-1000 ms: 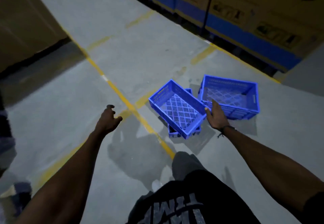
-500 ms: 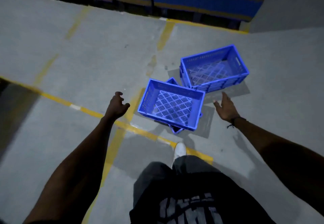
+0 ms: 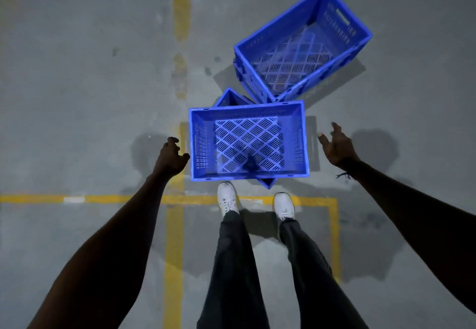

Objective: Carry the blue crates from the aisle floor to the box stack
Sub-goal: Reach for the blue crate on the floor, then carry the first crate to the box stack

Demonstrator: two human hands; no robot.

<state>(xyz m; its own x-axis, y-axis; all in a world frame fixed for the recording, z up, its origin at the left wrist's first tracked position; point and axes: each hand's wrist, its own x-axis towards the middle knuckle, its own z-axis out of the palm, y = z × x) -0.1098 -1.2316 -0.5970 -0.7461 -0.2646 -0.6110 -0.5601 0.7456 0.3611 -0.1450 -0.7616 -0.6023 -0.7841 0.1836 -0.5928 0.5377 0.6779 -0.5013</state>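
head view: looking straight down at a grey floor (image 3: 90,71) crossed with yellow lines (image 3: 181,11).
near crate (image 3: 248,140): sitting mid-frame, open side up, lattice bottom showing, resting crosswise on top of a lower crate (image 3: 229,98) whose corners are peeking out above and below it.
far crate (image 3: 304,45): lying in the upper right of the frame, turned at an angle, its near corner just beside the near crate's top edge.
left hand (image 3: 170,157): hovering just beside the near crate's left wall, fingers loosely curled, gripping nothing; whether the thumb is touching the wall, i cannot tell.
right hand (image 3: 334,145): hanging off the crate's right side, a little apart from it, fingers spread and relaxed, holding nothing.
white shoes (image 3: 226,197): standing at the lower edge of the near crate, on the yellow line.
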